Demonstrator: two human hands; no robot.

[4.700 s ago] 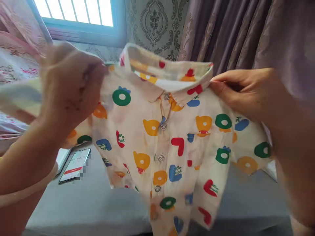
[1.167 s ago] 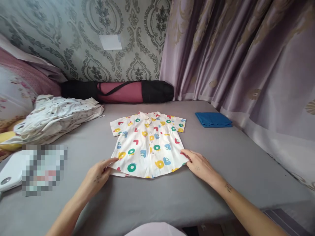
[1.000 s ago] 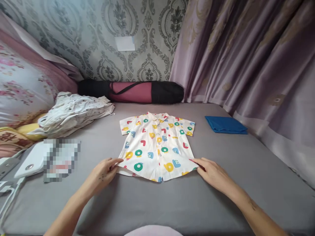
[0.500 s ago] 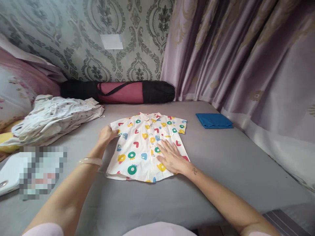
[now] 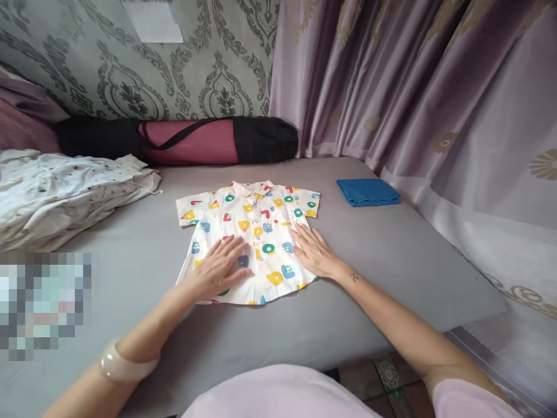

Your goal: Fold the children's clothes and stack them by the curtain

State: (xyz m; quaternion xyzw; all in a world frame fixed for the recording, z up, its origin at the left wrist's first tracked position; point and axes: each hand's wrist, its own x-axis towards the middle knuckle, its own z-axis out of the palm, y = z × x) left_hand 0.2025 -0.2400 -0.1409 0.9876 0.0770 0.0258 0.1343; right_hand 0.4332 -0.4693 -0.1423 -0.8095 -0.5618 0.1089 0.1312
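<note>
A white short-sleeved shirt [image 5: 261, 217] with colourful prints lies spread face up on the grey sheet, its collar pointing away from me. My left hand [image 5: 221, 267] rests flat on the lower left front of the shirt, fingers apart. On the right side of the shirt, near its lower edge, my right hand [image 5: 315, 252] lies flat with its fingers stretched out. Neither hand grips the fabric. Part of the print is hidden under both palms.
A folded blue cloth [image 5: 368, 192] lies to the right on the grey bed [image 5: 369, 278]. A black and maroon roll bag [image 5: 187, 141] stretches along the wall. Crumpled pale cloth [image 5: 73, 191] is piled at left, above a blurred-out item [image 5: 47, 307]. Purple curtains [image 5: 348, 87] hang at right.
My left hand has let go of the left sleeve edge and moved onto the shirt's lower front. My right hand has slid outward to the shirt's right side. The view has shifted.
</note>
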